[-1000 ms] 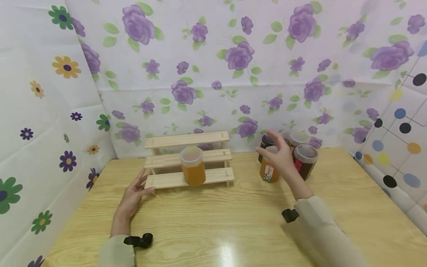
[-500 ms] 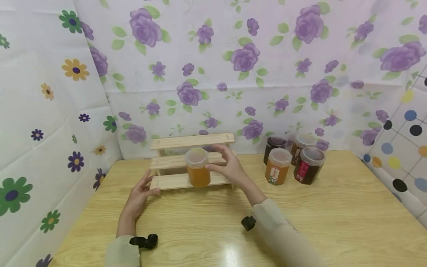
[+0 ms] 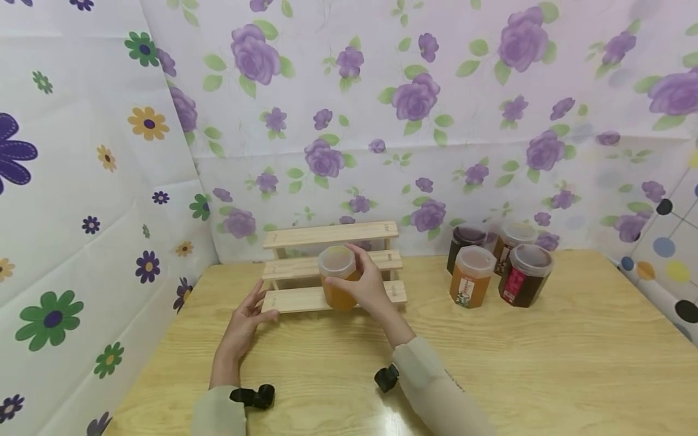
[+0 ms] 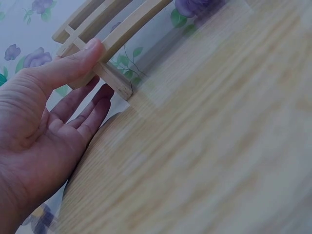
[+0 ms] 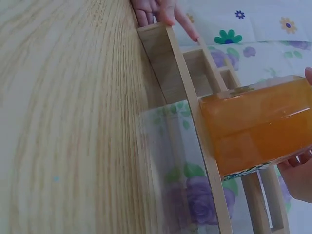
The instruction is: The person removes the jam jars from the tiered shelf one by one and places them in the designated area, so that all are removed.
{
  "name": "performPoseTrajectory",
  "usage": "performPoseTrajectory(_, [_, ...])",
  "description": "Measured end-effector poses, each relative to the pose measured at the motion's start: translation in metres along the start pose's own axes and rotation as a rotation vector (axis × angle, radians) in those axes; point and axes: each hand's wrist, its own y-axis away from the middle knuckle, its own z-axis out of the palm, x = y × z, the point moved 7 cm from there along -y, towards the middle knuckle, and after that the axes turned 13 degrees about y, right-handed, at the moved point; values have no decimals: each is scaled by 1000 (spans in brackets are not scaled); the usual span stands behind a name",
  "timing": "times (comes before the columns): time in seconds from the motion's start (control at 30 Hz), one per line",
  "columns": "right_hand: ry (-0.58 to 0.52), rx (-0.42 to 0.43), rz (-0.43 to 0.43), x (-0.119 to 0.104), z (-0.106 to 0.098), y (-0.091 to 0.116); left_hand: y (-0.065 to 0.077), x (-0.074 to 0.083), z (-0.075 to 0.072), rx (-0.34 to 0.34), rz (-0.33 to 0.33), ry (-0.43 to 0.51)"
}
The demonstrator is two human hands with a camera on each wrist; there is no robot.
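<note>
A three-tier wooden display rack (image 3: pixel 297 300) stands on the table against the floral backdrop. On its lowest tier, near the middle, sits a jar of amber honey (image 3: pixel 339 299) with a translucent lid. My right hand (image 3: pixel 369 289) grips this jar from the right, thumb across the front and fingers behind. The right wrist view shows the honey jar (image 5: pixel 256 129) with its base at the front shelf board. At the rack's left end, my left hand (image 3: pixel 242 327) holds the lowest tier, its thumb (image 4: pixel 90 53) on the board end and fingers beside the leg.
To the right of the rack stand an amber jar (image 3: pixel 470 284), a dark jar with a red label (image 3: pixel 522 284) and two more jars behind, a dark jar (image 3: pixel 457 249) and a brown jar (image 3: pixel 504 249). The floral cloth (image 3: pixel 382 169) rises behind the table.
My right hand has moved left from the jar group to the honey jar on the rack and taken hold of it. My left hand stays at the rack's end. The head view has shifted slightly.
</note>
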Motion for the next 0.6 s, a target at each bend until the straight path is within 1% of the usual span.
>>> performPoseTrajectory(0.07, [13, 18, 3, 0, -1, -1, -1, 0, 0, -1, -4, 1])
performPoseTrajectory(0.27, [32, 39, 0, -1, -6, 0, 0, 0, 0, 0, -10, 4])
performPoseTrajectory(0.47, [60, 66, -7, 0, -17, 2, 1, 1, 1, 13, -6, 10])
performPoseTrajectory(0.6, [83, 74, -2, 2, -30, 5, 0, 2, 2, 9, 5, 8])
